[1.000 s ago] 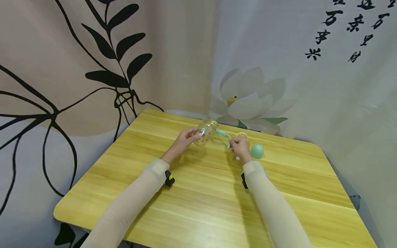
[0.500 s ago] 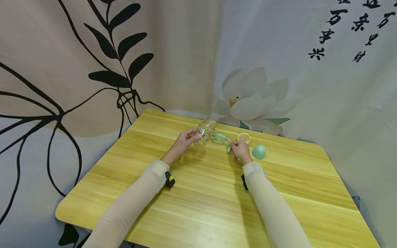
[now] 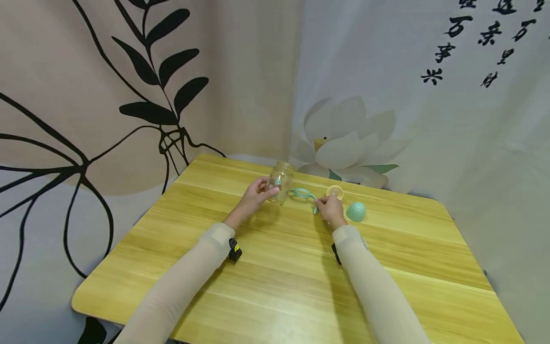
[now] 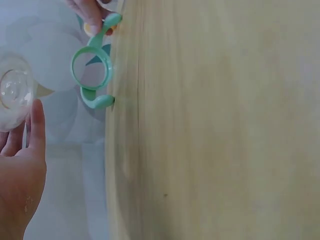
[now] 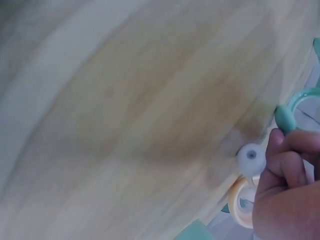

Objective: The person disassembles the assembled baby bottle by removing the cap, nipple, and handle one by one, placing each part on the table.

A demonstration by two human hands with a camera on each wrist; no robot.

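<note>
My left hand (image 3: pixel 256 194) holds a clear baby bottle (image 3: pixel 281 181) with a small printed face on its side. The bottle has no lid and stands nearly upright; whether its base touches the table I cannot tell. To its right, my right hand (image 3: pixel 331 210) pinches one grip of a mint-green bottle handle ring (image 4: pixel 106 70). The other grip of that ring points toward the bottle. Beside the right hand's curled fingers is a white ball with a hole (image 5: pixel 251 159); what it joins is hidden.
A yellow bottle collar (image 3: pixel 334 192) lies just behind the right hand. A mint-green domed cap (image 3: pixel 356 211) sits to the right of that hand. Everything is on a wood-grain table (image 3: pixel 275 277), with a printed curtain (image 3: pixel 249 86) behind its far edge.
The bottle has gone from tilted right to nearly upright. My right hand has brought the handle ring slightly left and down, and the yellow collar shows more fully.
</note>
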